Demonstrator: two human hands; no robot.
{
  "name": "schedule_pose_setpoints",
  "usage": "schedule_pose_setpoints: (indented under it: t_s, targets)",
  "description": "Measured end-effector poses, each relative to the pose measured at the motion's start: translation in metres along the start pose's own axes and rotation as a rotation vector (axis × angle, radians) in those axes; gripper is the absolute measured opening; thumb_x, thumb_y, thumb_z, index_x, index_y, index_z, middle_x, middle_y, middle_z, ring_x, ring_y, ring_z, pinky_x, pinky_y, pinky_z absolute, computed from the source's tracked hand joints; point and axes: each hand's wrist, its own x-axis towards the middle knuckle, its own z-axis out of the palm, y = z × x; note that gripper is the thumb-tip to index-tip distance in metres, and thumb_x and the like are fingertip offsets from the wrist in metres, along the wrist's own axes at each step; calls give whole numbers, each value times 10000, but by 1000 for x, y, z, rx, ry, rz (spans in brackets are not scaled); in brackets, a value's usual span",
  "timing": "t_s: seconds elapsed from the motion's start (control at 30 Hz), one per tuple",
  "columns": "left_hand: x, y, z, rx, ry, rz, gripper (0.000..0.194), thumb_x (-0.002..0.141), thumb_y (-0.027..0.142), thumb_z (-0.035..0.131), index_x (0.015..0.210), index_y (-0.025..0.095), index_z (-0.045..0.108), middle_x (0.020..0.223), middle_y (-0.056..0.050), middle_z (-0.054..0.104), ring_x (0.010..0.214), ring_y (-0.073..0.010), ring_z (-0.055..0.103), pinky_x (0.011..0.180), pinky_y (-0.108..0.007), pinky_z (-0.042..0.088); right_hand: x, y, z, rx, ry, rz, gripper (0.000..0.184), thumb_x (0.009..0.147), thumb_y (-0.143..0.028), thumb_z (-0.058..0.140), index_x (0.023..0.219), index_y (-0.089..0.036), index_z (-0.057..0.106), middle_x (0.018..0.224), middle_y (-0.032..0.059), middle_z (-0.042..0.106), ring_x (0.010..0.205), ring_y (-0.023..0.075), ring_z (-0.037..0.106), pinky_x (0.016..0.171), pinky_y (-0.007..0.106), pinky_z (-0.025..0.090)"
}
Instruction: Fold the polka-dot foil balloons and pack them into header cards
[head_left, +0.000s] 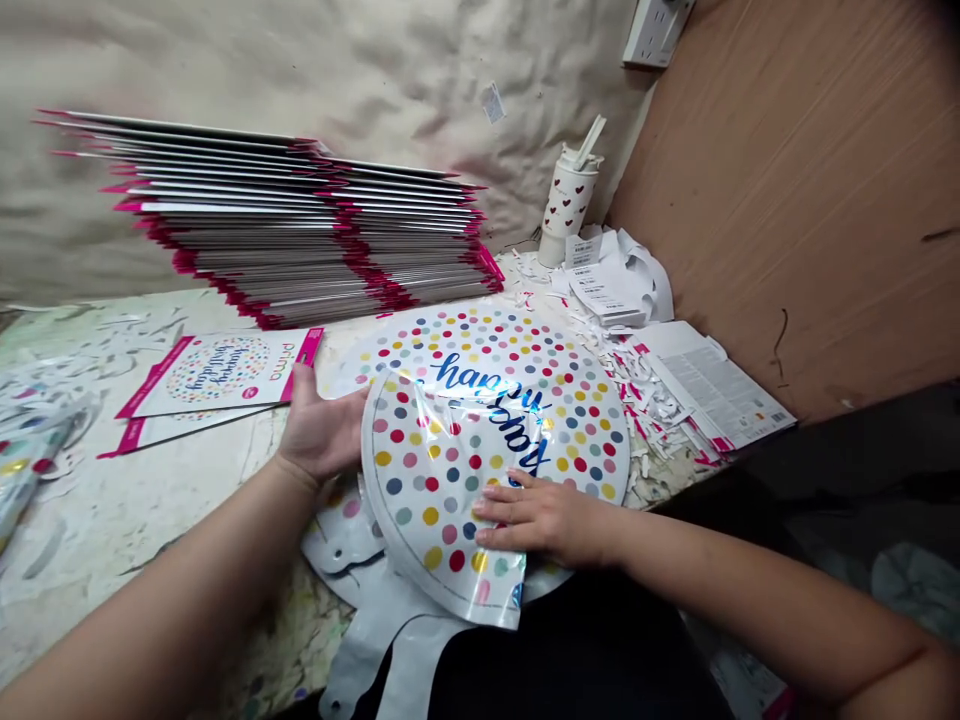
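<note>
A flat round foil balloon (442, 470) with coloured dots and blue "happy" lettering lies folded over on a pile of the same balloons (510, 345) at the table's front edge. My left hand (319, 430) grips the folded balloon's left edge, fingers tucked under it. My right hand (536, 515) rests flat on the balloon's lower right part, fingers stretched out and pressing it down. White balloon tails (390, 630) hang over the table edge below.
A tall stack of pink-edged printed cards (300, 235) stands at the back. Two loose cards (217, 375) lie at the left. A heart-patterned tumbler (566, 205), paper labels and scraps (637, 380) sit at the right, beside a wooden panel (787, 200).
</note>
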Motion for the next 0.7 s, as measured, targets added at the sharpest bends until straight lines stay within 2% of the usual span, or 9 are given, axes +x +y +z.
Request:
schedule_pose_setpoints:
  t_s: [0.13, 0.2, 0.27, 0.33, 0.43, 0.53, 0.6, 0.67, 0.7]
  targets:
    - [6, 5, -26, 26, 455, 77, 889, 806, 624, -142, 1296, 81, 363, 1184, -196, 580, 1001, -230, 598, 803, -425, 507, 1, 0, 2, 37, 10, 15, 388, 913, -185, 402, 1288, -254, 477, 1392, 60, 409, 1337, 161, 271, 1109, 438, 130]
    - [-1, 12, -22, 72, 608, 113, 675, 883, 598, 149, 1278, 98, 373, 1278, -181, 509, 1102, -220, 536, 898, -416, 466, 3, -1, 1, 58, 19, 25, 389, 899, -177, 421, 1276, -237, 492, 1386, 65, 418, 1334, 172, 279, 1107, 446, 141]
    - [-16, 19, -5, 134, 626, 176, 498, 847, 501, 458, 1188, 139, 476, 1274, -128, 518, 1144, -209, 500, 966, -388, 419, 7, -5, -5, 85, 17, 64, 407, 865, -141, 457, 1260, -220, 512, 1373, 77, 437, 1323, 185, 306, 1099, 451, 175]
    - [-34, 25, 16, 199, 564, 259, 351, 791, 397, 593, 1056, 168, 575, 1168, -79, 592, 1097, -198, 537, 975, -366, 415, 10, -8, -17, 133, -42, 85, 424, 827, -104, 493, 1232, -222, 539, 1360, 76, 455, 1311, 196, 332, 1088, 445, 219]
    - [-60, 31, 39, 260, 480, 319, 245, 793, 353, 591, 971, 188, 623, 1013, -54, 651, 985, -199, 601, 928, -380, 457, 13, -9, -38, 266, -203, 52, 411, 811, -106, 524, 1188, -261, 576, 1375, 40, 440, 1321, 212, 310, 1087, 449, 229]
    - [-82, 36, 46, 275, 519, 300, 186, 798, 321, 578, 945, 224, 637, 948, -33, 665, 912, -201, 623, 890, -400, 479, 13, -9, -49, 464, -258, 106, 393, 820, -126, 526, 1179, -274, 583, 1370, 28, 447, 1331, 210, 288, 1097, 453, 195]
    - [-95, 40, 47, 317, 598, 401, 162, 798, 258, 566, 947, 259, 629, 931, -16, 657, 877, -194, 623, 855, -403, 494, 15, -9, -47, 668, -162, 217, 331, 841, -179, 512, 1155, -235, 599, 1311, 48, 519, 1296, 207, 360, 1084, 432, 238]
    - [-106, 44, 50, 443, 654, 606, 237, 768, 174, 573, 964, 302, 608, 905, 5, 640, 836, -180, 612, 792, -381, 510, 19, -8, -42, 923, 67, 366, 278, 869, -280, 479, 1079, -176, 630, 1146, 71, 634, 1150, 206, 530, 1002, 406, 373]
    - [-108, 44, 53, 534, 631, 719, 288, 745, 144, 585, 975, 318, 596, 884, 12, 635, 810, -173, 606, 756, -364, 515, 22, -8, -40, 1041, 223, 430, 295, 880, -328, 457, 1041, -156, 634, 1036, 71, 671, 1035, 199, 600, 931, 388, 441]
